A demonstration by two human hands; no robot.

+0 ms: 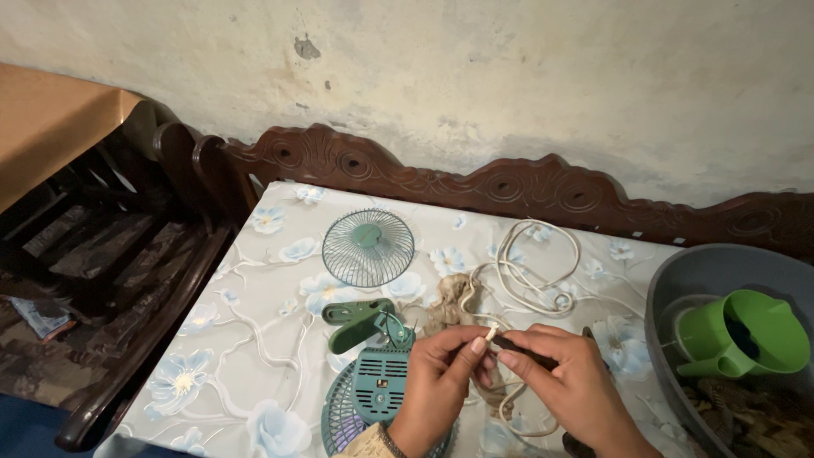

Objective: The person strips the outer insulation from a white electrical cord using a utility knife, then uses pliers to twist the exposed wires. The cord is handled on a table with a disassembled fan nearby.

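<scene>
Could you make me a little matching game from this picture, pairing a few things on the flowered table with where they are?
Things:
1. round wire fan grille
2. green jug
3. white cord
4. teal fan body

Places:
A. inside the grey tub at the right
B. looped on the cloth behind the hands
C. lying flat near the table's far edge
D. just left of the left hand

Pairs: 1-C, 2-A, 3-B, 4-D

Our hands (509, 373) meet at the table's (254, 356) near edge. Fan body (379, 386) lies left of them, grille (368, 247) behind it, coiled cord (530, 271) behind us, tub (678, 288) right, jug (742, 335) inside.
</scene>
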